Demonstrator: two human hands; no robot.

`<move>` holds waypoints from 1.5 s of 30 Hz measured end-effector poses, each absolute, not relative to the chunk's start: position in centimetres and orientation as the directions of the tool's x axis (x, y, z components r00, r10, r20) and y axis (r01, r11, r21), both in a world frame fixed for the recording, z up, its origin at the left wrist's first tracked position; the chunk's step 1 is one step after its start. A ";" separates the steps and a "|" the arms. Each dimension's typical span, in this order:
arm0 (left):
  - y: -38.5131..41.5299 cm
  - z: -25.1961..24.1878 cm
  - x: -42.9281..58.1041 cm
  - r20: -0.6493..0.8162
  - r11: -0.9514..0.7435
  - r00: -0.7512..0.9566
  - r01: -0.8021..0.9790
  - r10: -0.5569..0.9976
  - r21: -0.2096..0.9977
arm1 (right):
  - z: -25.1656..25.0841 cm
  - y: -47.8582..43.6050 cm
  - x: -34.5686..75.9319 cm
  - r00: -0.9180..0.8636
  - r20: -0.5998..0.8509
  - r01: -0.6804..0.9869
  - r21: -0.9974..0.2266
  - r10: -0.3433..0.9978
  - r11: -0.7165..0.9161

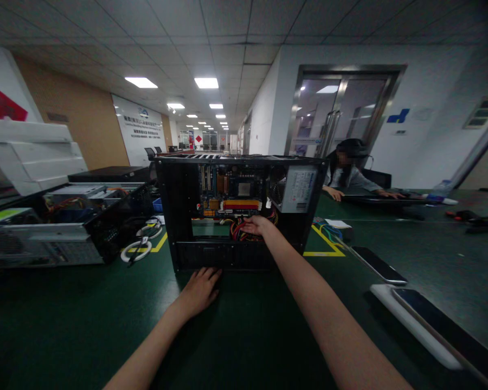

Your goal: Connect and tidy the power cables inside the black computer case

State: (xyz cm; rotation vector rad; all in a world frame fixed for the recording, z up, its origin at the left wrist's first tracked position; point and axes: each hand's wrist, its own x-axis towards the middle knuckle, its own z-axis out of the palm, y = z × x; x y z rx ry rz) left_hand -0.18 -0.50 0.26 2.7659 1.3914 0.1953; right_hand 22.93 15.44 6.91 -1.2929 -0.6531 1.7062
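An open black computer case (179,216) stands on the green table straight ahead, its side off. Inside I see the motherboard (231,192), a power supply (296,189) at the upper right and a bundle of red and yellow cables (238,230) near the bottom. My right hand (257,225) reaches into the case, fingers closed among those cables. My left hand (201,290) lies flat on the table, fingers spread, touching the case's lower front edge.
A second opened computer case (65,227) lies at the left, with white cable coils (140,246) beside it. Two phones (380,265) and a white keyboard-like slab (415,325) lie at the right. Another person (350,173) sits working at the far right of the table.
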 end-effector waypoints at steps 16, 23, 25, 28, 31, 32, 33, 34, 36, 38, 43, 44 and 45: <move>-0.8 0.8 0.0 0.079 -0.586 0.581 0.804 0.810 0.098 | 7.1 14.7 22.8 -0.082 -0.507 -0.271 -0.817 0.858 -0.509; -0.6 0.5 -0.2 0.093 -0.591 0.584 0.800 0.806 0.098 | 7.1 13.9 22.8 -0.119 -0.463 -0.152 -0.866 0.878 -0.477; -0.7 0.6 -0.2 0.090 -0.591 0.584 0.801 0.807 0.097 | 7.0 13.8 22.8 -0.091 -0.444 -0.128 -0.882 0.891 -0.453; -0.7 0.6 -0.1 0.083 -0.589 0.583 0.802 0.808 0.097 | 7.0 13.6 22.8 0.048 -0.376 -0.100 -0.923 0.925 -0.371; -0.5 0.3 -0.2 0.092 -0.593 0.586 0.799 0.805 0.098 | 6.9 13.6 22.7 0.222 -0.252 0.012 -0.965 0.942 -0.261; -0.5 0.3 -0.2 0.097 -0.595 0.588 0.797 0.803 0.099 | 6.9 13.6 22.6 0.272 -0.195 0.076 -0.972 0.942 -0.223; -0.5 0.2 -0.3 0.102 -0.598 0.589 0.795 0.801 0.100 | 6.8 13.6 22.6 0.313 -0.129 0.150 -0.972 0.941 -0.183; -0.5 0.1 -0.3 0.108 -0.599 0.589 0.794 0.801 0.102 | 6.7 13.6 22.5 0.340 -0.056 0.231 -0.963 0.939 -0.141; -0.5 0.2 -0.3 0.108 -0.599 0.589 0.794 0.801 0.104 | 6.5 13.7 22.2 0.330 0.074 0.382 -0.922 0.941 -0.061; -0.5 0.3 -0.3 0.101 -0.595 0.586 0.797 0.804 0.106 | 6.3 13.8 21.9 0.252 0.138 0.491 -0.871 0.958 -0.003; -0.7 0.5 -0.1 0.093 -0.591 0.584 0.801 0.806 0.097 | 6.0 13.8 21.1 0.006 0.072 0.666 -0.744 0.997 0.049; -0.7 0.6 -0.1 0.092 -0.590 0.583 0.802 0.807 0.095 | 6.0 13.7 21.0 -0.033 0.049 0.690 -0.721 0.998 0.058; -0.8 0.6 -0.1 0.091 -0.587 0.580 0.804 0.809 0.094 | 6.0 13.7 20.8 -0.070 0.020 0.712 -0.700 0.997 0.064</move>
